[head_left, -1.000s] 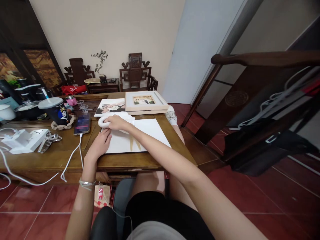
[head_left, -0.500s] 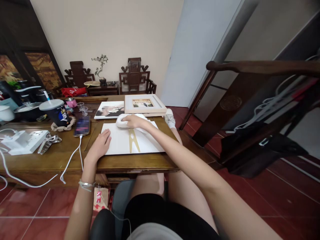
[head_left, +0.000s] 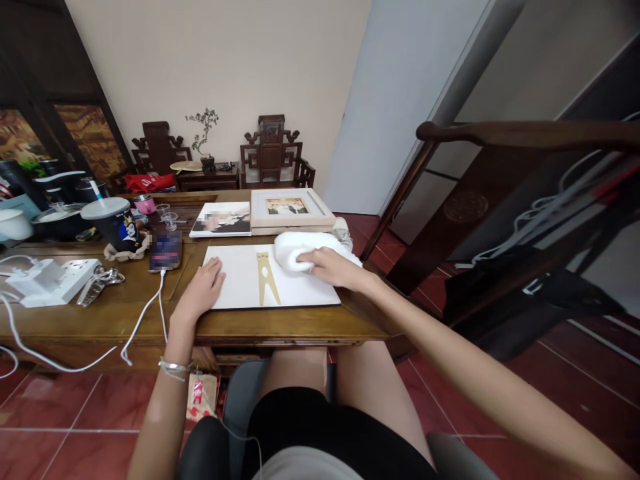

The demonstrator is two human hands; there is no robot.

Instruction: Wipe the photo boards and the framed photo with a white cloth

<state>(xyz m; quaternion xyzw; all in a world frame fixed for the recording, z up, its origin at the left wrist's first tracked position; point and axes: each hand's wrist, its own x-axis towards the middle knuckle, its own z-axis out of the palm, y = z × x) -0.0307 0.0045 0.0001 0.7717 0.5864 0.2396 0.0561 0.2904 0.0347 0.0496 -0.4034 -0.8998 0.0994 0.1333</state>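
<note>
A white board (head_left: 235, 283) with a tan, two-legged design (head_left: 265, 280) lies flat near the front edge of the wooden table. My left hand (head_left: 201, 288) rests flat on the board's left edge, fingers stretched out and holding nothing. Bunched under the fingers of my right hand (head_left: 333, 267) is a white cloth (head_left: 290, 250), at the board's right side. The cloth covers part of the board's upper right.
Behind the board lie a photo print (head_left: 223, 220) and a framed picture (head_left: 293, 210). To the left are a phone (head_left: 165, 252) on a white cable, a lidded cup (head_left: 117, 230), a power strip (head_left: 75, 280) and small clear cups (head_left: 170, 221).
My right hand has slid the white cloth rightward, from the board's upper middle to its right side. The top of the tan design now shows. My left hand stays in place.
</note>
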